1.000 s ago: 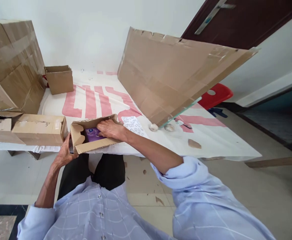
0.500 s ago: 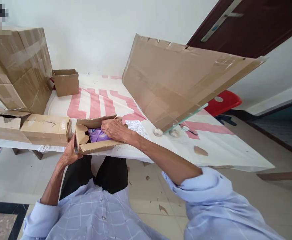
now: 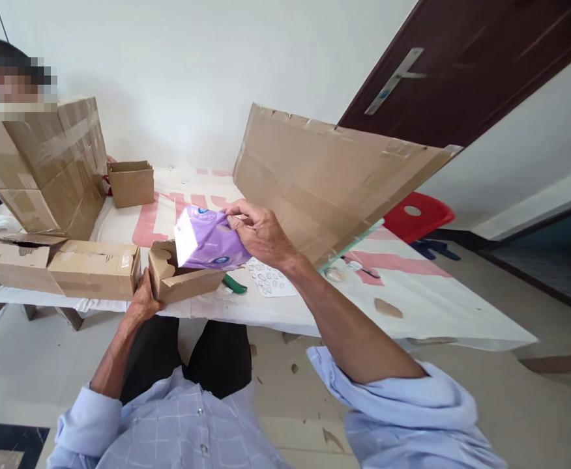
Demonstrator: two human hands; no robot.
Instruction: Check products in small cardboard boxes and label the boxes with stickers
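Observation:
My right hand pinches the top of a purple tissue pack, which is tilted just above an open cardboard box. The left end of that box is gripped by my left hand. A green-handled object lies partly behind the box's right end. Beside it on the table is a white sheet with small drawn shapes, partly covered by my right forearm.
Long cardboard boxes line the left front edge. Large boxes and a small open box stand behind. A cardboard panel leans centre-right. A person in a cap is at far left; a red chair stands right.
My right hand has lifted the purple pack up out of the box. The green-handled object has come into sight. My left hand still holds the box; the view has tilted slightly upward.

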